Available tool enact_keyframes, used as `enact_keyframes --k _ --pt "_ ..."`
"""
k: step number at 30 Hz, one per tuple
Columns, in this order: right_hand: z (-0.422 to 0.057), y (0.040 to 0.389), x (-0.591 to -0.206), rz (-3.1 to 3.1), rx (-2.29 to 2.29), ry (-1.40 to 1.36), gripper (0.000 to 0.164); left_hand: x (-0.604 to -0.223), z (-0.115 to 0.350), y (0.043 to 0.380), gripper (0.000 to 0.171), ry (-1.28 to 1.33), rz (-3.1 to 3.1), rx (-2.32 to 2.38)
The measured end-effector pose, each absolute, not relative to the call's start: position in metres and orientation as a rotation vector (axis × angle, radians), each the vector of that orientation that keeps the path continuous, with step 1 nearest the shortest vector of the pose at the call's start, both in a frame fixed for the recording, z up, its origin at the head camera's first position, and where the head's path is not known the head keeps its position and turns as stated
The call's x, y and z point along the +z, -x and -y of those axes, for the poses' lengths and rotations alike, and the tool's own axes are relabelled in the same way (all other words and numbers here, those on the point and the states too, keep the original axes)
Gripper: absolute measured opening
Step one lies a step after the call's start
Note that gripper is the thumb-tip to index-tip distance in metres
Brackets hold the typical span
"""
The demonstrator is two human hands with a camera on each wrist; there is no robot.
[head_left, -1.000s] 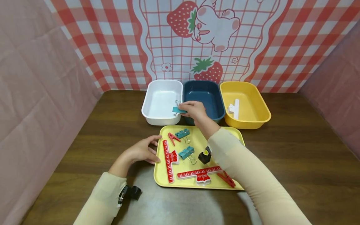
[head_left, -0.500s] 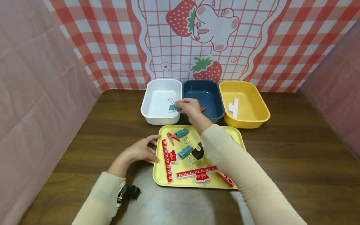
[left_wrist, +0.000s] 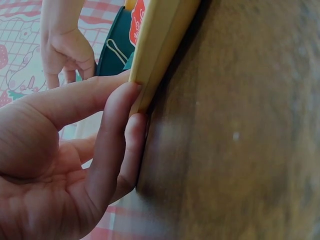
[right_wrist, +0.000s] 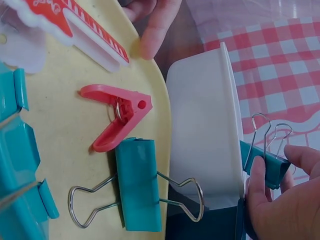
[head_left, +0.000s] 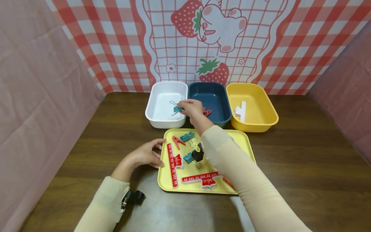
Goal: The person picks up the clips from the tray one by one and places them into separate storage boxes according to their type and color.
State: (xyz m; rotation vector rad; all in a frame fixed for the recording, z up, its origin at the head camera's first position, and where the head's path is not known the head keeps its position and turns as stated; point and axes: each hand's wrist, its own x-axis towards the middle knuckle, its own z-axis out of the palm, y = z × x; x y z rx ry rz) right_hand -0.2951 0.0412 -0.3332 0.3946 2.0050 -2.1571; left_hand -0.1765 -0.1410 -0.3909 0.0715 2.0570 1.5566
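My right hand [head_left: 191, 109] pinches a teal binder clip [right_wrist: 270, 162] by one end, its wire handles spread, above the white bin [head_left: 166, 124]. My left hand [head_left: 146, 156] rests its fingertips against the left rim of the yellow tray [left_wrist: 165, 45], fingers apart and fairly straight. On that tray lie two more teal binder clips, one near the back [head_left: 187, 137] and one in the middle [head_left: 188, 157], the latter partly covered by the right wrist camera. Beside the back one is a red clothespin [right_wrist: 122, 115]. Two red-and-white ruler-shaped clips [head_left: 174, 166] lie nearby.
The navy bin [head_left: 220, 96] in the middle of the row holds a red clothespin [head_left: 207, 112]. In the yellow bin [head_left: 262, 109] at right is a white clip [head_left: 241, 111]. Another red clothespin [head_left: 228, 183] at the tray's front is partly hidden by my right sleeve.
My right hand has moved left with the binder clip, from the border of the navy and white bins to over the white bin, uncovering the navy bin's clothespin. The left hand stays put.
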Motion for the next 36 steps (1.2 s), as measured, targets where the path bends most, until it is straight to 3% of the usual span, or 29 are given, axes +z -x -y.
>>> enact_keyframes --k 36 --pt "-0.056 0.281 -0.338 -2.001 -2.170 -0.332 0.028 -0.388 0.140 0.176 0.089 -0.057 -2.076 1.533"
